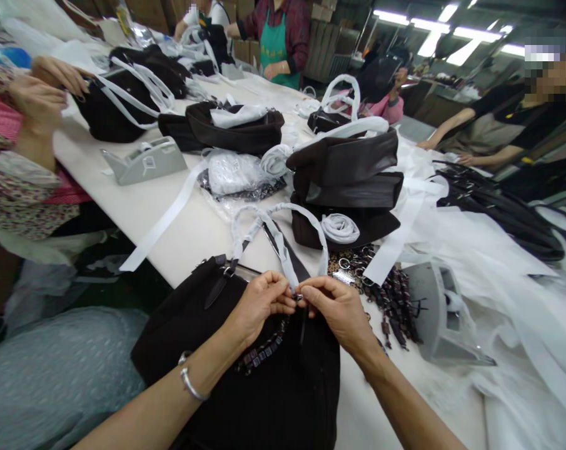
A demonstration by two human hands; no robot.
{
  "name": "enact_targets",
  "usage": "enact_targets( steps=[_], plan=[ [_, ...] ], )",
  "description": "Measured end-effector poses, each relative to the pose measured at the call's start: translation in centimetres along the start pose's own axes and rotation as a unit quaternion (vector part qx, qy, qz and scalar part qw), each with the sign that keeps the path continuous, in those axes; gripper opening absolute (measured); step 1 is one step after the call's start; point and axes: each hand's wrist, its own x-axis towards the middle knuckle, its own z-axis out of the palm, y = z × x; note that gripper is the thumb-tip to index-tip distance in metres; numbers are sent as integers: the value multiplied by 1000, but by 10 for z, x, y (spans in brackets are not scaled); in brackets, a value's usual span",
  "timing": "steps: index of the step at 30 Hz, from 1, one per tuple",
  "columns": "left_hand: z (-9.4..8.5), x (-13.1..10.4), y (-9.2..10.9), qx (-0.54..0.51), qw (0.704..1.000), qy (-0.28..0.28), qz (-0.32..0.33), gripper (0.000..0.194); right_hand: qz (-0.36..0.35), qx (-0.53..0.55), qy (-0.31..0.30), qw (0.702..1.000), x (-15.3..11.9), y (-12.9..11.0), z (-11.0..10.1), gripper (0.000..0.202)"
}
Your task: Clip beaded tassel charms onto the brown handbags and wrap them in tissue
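A dark brown handbag (283,387) lies on the table in front of me, its handles (283,240) wrapped in white paper and standing up. My left hand (268,297) pinches at the base of a handle. Opposite it, my right hand (332,303) pinches at the same spot, where a small metal clasp (298,296) shows between the fingertips. From there a beaded charm strap (264,353) hangs down over the bag's front. The fingertips partly hide the clasp, so I cannot tell whether it is fastened to the handle ring.
More charm straps (395,300) lie to the right, beside a grey tape dispenser (445,312). Another dispenser (147,161) stands at the left edge. Stacked bags (348,169) and a plastic-wrapped bundle (236,172) sit beyond. A co-worker's hands (53,87) handle a bag at left.
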Motion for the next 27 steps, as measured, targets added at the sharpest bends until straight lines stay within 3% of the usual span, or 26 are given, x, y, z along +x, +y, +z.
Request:
enact_targets(
  steps=[4,11,24,27],
  plan=[
    [-2,-2,2,91,995,11,44,29,46,60,8,997,5,3,-4,24],
    [2,-2,2,223,972,24,71,30,-17,-52,6,998,4,4,-7,14],
    [6,-2,2,184,979,27,80,27,-51,-100,22,993,5,9,-5,13],
    [7,-3,2,180,980,31,81,27,-86,-126,24,988,4,8,-4,11]
  ],
)
